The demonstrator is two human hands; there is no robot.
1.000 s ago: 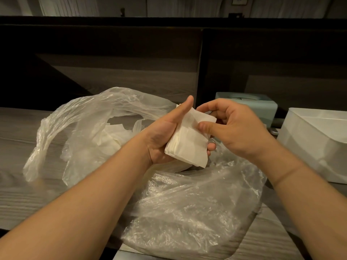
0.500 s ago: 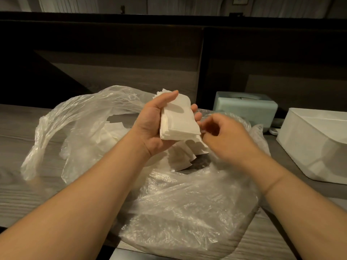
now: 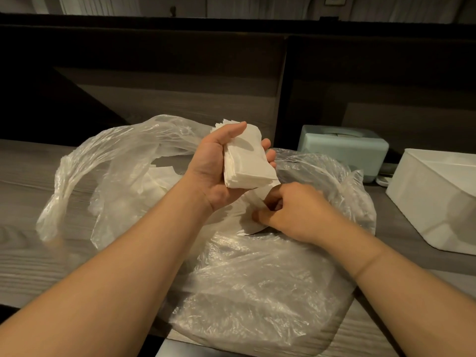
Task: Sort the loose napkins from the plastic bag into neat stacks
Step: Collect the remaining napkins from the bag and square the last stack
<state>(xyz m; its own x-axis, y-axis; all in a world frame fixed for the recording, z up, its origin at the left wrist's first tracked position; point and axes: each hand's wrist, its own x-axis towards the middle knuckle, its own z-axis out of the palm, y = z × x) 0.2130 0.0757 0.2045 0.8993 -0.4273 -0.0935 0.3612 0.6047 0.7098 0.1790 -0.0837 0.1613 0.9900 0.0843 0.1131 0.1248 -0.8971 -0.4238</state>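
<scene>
On the wood counter, plastic bag lies open for access. Left hand cups napkin stack, thumb clamped on top to keep alignment. Right hand pinches loose napkin in bag mouth, likely next onto stack.

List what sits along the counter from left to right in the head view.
plastic bag → left hand gripping the napkin stack → right hand pinching a loose napkin → pale green box → white container
</scene>
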